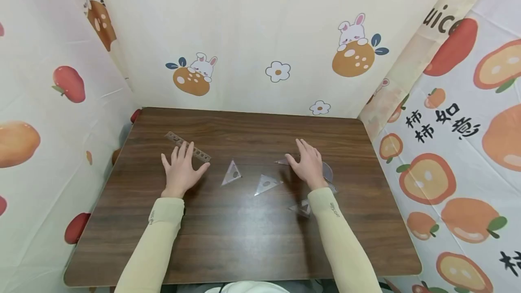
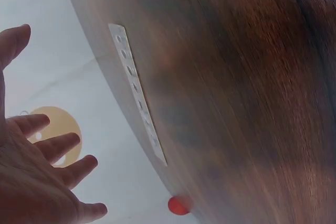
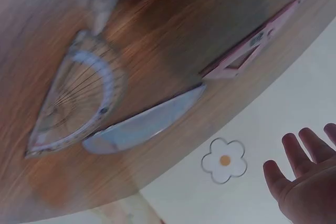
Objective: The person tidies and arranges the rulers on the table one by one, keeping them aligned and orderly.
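My left hand point(image 1: 180, 173) is spread with fingers apart over a clear ruler point(image 1: 200, 154) that has a row of holes. In the left wrist view the whole ruler point(image 2: 135, 90) lies flat on the table, apart from the fingers. My right hand point(image 1: 306, 165), fingers extended, hovers over the right-hand pieces and partly hides them. Under it the right wrist view shows a clear protractor point(image 3: 79, 100), a bluish half-round protractor point(image 3: 147, 123) and a pinkish set square point(image 3: 249, 51). Between the hands lie two clear set squares, one upright triangle point(image 1: 232, 173) and one wider point(image 1: 266, 183).
Another clear triangular piece point(image 1: 300, 208) lies beneath the right forearm, partly covered by the sleeve point(image 1: 339, 229). The brown wooden table point(image 1: 244, 248) is bounded by printed cloth at the back point(image 1: 252, 58), left and right. A white rounded thing point(image 1: 248, 287) shows at the near edge.
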`<action>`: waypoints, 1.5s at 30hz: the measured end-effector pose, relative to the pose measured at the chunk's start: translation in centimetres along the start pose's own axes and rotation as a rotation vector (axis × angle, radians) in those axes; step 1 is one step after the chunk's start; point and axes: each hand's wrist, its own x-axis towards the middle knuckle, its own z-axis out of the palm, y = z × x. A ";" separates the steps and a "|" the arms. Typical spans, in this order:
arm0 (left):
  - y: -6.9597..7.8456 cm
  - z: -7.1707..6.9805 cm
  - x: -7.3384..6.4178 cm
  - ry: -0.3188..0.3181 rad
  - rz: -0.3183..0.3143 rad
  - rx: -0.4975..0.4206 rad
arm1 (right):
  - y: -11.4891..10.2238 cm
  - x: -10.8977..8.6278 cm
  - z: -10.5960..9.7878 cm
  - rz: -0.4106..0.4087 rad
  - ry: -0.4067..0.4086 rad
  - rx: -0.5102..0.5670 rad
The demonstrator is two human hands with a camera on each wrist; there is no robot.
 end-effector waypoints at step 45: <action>-4.4 -0.7 1.5 -0.149 -0.086 0.024 | -16.4 6.1 5.3 -0.281 -0.173 -0.057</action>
